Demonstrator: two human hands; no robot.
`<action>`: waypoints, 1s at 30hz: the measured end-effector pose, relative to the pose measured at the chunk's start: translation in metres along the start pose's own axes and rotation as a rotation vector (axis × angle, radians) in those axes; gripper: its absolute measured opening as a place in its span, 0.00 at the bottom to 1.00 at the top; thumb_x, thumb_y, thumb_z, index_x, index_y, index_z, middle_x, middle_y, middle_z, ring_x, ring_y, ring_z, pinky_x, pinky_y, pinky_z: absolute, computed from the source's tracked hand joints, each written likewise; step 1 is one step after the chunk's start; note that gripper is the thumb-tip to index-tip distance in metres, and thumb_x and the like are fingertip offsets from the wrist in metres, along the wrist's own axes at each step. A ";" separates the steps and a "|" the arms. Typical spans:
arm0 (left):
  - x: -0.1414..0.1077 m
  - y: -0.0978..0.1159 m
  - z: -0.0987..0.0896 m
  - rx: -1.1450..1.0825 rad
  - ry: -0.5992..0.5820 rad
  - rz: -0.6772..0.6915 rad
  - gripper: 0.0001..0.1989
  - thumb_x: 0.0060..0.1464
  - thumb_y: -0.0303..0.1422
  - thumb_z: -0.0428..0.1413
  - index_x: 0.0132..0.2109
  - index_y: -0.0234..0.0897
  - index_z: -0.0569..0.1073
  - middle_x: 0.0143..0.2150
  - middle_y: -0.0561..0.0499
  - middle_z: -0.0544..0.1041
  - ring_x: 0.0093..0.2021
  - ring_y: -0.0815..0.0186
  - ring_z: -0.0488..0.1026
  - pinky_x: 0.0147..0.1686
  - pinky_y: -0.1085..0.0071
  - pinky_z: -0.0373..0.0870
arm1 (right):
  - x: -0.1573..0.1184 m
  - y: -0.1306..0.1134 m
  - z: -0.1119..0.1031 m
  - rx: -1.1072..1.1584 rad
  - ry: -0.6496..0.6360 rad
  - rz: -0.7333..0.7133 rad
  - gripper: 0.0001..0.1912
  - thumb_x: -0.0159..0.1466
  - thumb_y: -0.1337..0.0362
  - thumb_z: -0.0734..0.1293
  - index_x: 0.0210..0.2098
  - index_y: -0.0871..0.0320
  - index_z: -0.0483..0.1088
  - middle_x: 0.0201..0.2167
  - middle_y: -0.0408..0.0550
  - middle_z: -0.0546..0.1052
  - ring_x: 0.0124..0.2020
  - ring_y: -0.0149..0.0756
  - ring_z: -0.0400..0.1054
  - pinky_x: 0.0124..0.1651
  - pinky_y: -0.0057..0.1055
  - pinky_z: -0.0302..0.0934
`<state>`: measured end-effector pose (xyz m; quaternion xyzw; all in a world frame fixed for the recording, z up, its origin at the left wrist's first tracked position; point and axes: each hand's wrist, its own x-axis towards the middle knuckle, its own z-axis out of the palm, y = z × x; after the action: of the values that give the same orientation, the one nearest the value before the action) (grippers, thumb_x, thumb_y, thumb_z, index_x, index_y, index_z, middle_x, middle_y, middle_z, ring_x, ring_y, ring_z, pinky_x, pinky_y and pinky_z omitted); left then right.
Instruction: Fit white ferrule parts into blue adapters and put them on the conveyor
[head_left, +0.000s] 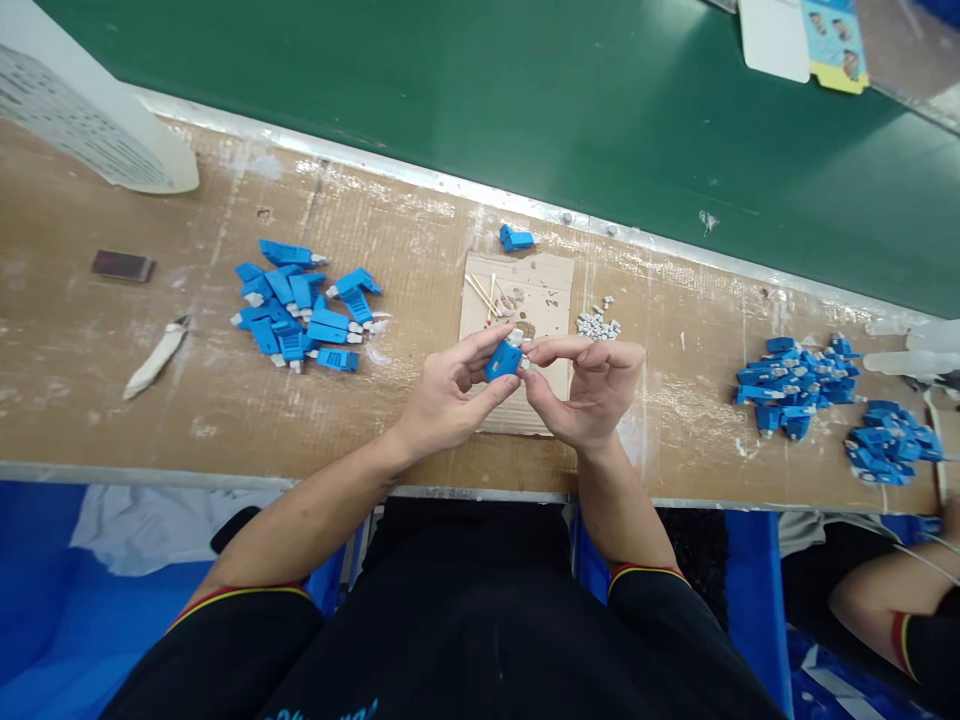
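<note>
My left hand (pixel 448 393) is closed on a blue plastic part (pixel 502 362), gripping it between thumb and fingers. A whitish tip (pixel 516 337) sticks out at the part's upper end. My right hand (pixel 589 392) meets it from the right, thumb and index finger pinched on a small grey plastic piece (pixel 525 364) against the blue part's side. Whether that piece is joined to the part I cannot tell. Beneath both hands lies a stained cardboard sheet (pixel 551 270) with several cotton swabs (pixel 484 293). Beside its right edge is a pile of small grey pieces (pixel 598 326).
One blue part (pixel 516 238) rests above the cardboard. Blue parts are heaped at left (pixel 300 305) and right (pixel 799 385), with another heap (pixel 892 442) farther right. A white-handled knife (pixel 157 358) and dark block (pixel 123 265) lie left. A co-worker's arm (pixel 892 590) shows lower right.
</note>
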<state>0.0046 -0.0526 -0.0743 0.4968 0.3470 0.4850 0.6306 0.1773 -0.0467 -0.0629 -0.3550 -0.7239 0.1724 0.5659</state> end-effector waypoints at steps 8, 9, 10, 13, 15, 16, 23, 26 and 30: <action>0.001 0.005 -0.003 0.023 -0.004 0.018 0.32 0.50 0.42 0.75 0.60 0.38 0.81 0.55 0.40 0.86 0.52 0.53 0.86 0.56 0.60 0.84 | 0.005 -0.001 -0.001 0.063 0.008 -0.057 0.22 0.66 0.71 0.72 0.49 0.46 0.58 0.36 0.38 0.81 0.36 0.36 0.81 0.39 0.36 0.80; 0.001 0.006 -0.003 0.021 -0.004 0.017 0.32 0.50 0.43 0.76 0.60 0.38 0.81 0.55 0.40 0.86 0.52 0.53 0.86 0.55 0.60 0.85 | 0.005 -0.001 0.000 0.069 0.010 -0.058 0.22 0.66 0.72 0.72 0.49 0.46 0.58 0.36 0.38 0.81 0.36 0.36 0.81 0.38 0.35 0.80; 0.001 0.005 -0.003 0.017 -0.003 0.021 0.33 0.48 0.43 0.76 0.60 0.38 0.82 0.54 0.40 0.86 0.52 0.53 0.86 0.55 0.60 0.85 | 0.005 -0.001 0.000 0.072 0.011 -0.059 0.22 0.66 0.72 0.72 0.49 0.47 0.58 0.36 0.38 0.81 0.36 0.36 0.81 0.38 0.35 0.80; 0.001 0.004 -0.003 0.010 0.005 0.034 0.35 0.45 0.43 0.78 0.59 0.38 0.82 0.54 0.40 0.87 0.51 0.54 0.86 0.55 0.60 0.85 | 0.005 -0.001 0.000 0.067 0.013 -0.048 0.22 0.66 0.72 0.72 0.49 0.46 0.58 0.37 0.38 0.81 0.36 0.35 0.81 0.38 0.34 0.79; 0.001 0.003 -0.004 0.006 0.004 0.043 0.35 0.44 0.42 0.79 0.59 0.38 0.82 0.53 0.41 0.87 0.50 0.54 0.86 0.54 0.61 0.85 | 0.004 -0.001 0.000 0.072 0.012 -0.042 0.22 0.66 0.72 0.72 0.49 0.46 0.58 0.37 0.38 0.82 0.37 0.35 0.81 0.39 0.35 0.79; 0.001 0.003 -0.004 0.005 0.002 0.048 0.35 0.45 0.42 0.78 0.59 0.38 0.82 0.52 0.41 0.87 0.49 0.55 0.86 0.54 0.61 0.85 | 0.004 -0.001 0.000 0.076 0.010 -0.042 0.22 0.66 0.72 0.72 0.49 0.46 0.58 0.38 0.38 0.82 0.37 0.35 0.81 0.40 0.35 0.80; 0.001 0.000 -0.006 0.074 -0.013 0.103 0.36 0.45 0.43 0.78 0.60 0.38 0.82 0.52 0.41 0.87 0.48 0.55 0.86 0.52 0.60 0.86 | 0.004 -0.001 -0.004 0.030 -0.024 -0.042 0.20 0.66 0.72 0.73 0.47 0.48 0.60 0.37 0.38 0.83 0.38 0.34 0.83 0.37 0.30 0.80; 0.001 -0.001 -0.008 0.144 -0.012 0.179 0.35 0.47 0.44 0.77 0.61 0.39 0.82 0.52 0.41 0.87 0.45 0.57 0.87 0.49 0.63 0.87 | 0.005 -0.003 -0.006 0.022 -0.040 -0.037 0.19 0.66 0.72 0.73 0.47 0.48 0.62 0.37 0.39 0.83 0.39 0.35 0.84 0.40 0.33 0.83; 0.002 -0.001 -0.011 0.267 -0.014 0.318 0.33 0.50 0.43 0.76 0.61 0.41 0.82 0.53 0.41 0.87 0.44 0.59 0.86 0.45 0.66 0.87 | 0.004 -0.005 -0.008 0.001 -0.030 -0.017 0.18 0.65 0.73 0.75 0.44 0.49 0.64 0.34 0.38 0.82 0.41 0.38 0.86 0.45 0.37 0.84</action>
<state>-0.0042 -0.0481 -0.0784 0.6279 0.3211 0.5245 0.4770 0.1831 -0.0490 -0.0544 -0.3459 -0.7353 0.1732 0.5564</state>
